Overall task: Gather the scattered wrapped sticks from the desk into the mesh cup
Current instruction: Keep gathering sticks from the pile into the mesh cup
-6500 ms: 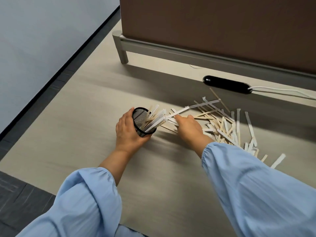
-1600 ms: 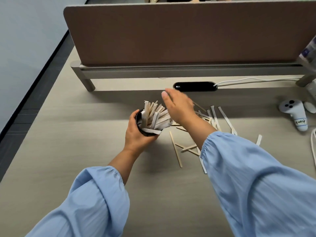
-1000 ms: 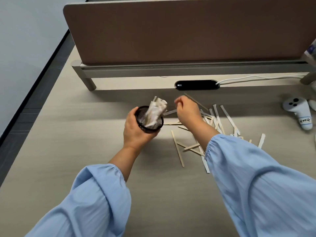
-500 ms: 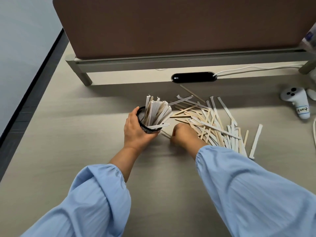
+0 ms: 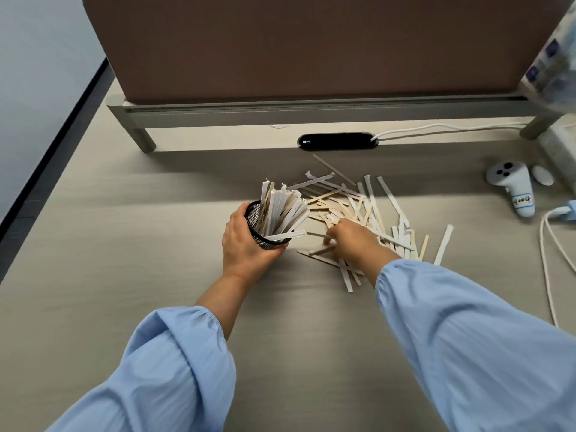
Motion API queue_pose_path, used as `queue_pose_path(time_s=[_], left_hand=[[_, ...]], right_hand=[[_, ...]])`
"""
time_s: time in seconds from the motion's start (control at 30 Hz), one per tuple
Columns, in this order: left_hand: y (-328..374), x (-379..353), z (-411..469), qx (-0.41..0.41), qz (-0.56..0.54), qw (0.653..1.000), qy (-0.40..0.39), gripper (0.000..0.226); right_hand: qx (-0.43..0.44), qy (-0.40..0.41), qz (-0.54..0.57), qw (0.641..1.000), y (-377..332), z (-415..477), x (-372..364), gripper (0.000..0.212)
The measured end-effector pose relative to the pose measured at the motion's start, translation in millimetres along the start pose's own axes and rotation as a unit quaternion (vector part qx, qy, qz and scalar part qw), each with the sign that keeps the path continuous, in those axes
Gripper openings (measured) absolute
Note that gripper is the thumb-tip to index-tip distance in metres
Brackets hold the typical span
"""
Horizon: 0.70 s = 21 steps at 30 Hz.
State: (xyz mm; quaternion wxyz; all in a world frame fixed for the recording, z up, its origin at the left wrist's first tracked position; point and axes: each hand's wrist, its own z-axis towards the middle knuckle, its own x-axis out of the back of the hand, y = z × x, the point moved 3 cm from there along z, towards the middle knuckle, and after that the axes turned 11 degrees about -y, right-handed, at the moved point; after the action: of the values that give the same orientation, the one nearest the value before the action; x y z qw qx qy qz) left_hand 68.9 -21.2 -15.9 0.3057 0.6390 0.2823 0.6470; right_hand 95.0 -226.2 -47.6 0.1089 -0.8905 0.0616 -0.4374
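— Well, what has changed over the last half second?

— Mostly the right hand. Half a second back it sat curled at the near edge of the heap, close under the cup; now it has reached a little further right and lies on the pile of wrapped sticks, fingers spread low over the loose ones at the front.

— Is its grip closed on anything?

— I cannot tell. The fingers curl down among the sticks, one thin stick pokes out to the left of the fingertips, but whether it is pinched or just lying there is not clear.

— And the left hand?

— Clenched round the black mesh cup, as before. The cup leans toward the pile, resting on or just above the bench, with a thick bunch of sticks fanning out of its mouth.

— So where does the task stand?

— Partway, I'd judge. The cup looks fairly full, yet a wide scatter remains on the bench right of it, reaching back toward the black cable port. The white controller lies well apart, further right.

— Next move?

— Probably closing on a few sticks and carrying them across into the cup.
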Motion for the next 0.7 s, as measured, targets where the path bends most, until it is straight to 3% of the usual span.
queue_pose_path(time_s=[0.17, 0.3, 0.53, 0.6, 0.7], left_hand=[[0, -1, -7, 0.016, 0.01, 1.0, 0.017, 0.095], [5, -6, -13, 0.022, 0.009, 0.999, 0.038, 0.095], [19, -21, -23, 0.029, 0.001, 0.999, 0.044, 0.097], [22, -25, -23, 0.027, 0.003, 0.999, 0.044, 0.096], [27, -31, -23, 0.021, 0.009, 0.999, 0.045, 0.096]], right_hand=[[0.067, 0.084, -0.002, 0.994, -6, -2, -7, 0.019], [0.108, 0.152, 0.172, 0.967, -6, -9, 10, 0.019], [0.125, 0.216, 0.346, 0.905, 19, -23, 43, 0.01], [0.085, 0.222, 0.323, 0.916, 33, -22, 45, 0.012], [-0.022, 0.158, 0.209, 0.965, 62, -13, 35, 0.022]])
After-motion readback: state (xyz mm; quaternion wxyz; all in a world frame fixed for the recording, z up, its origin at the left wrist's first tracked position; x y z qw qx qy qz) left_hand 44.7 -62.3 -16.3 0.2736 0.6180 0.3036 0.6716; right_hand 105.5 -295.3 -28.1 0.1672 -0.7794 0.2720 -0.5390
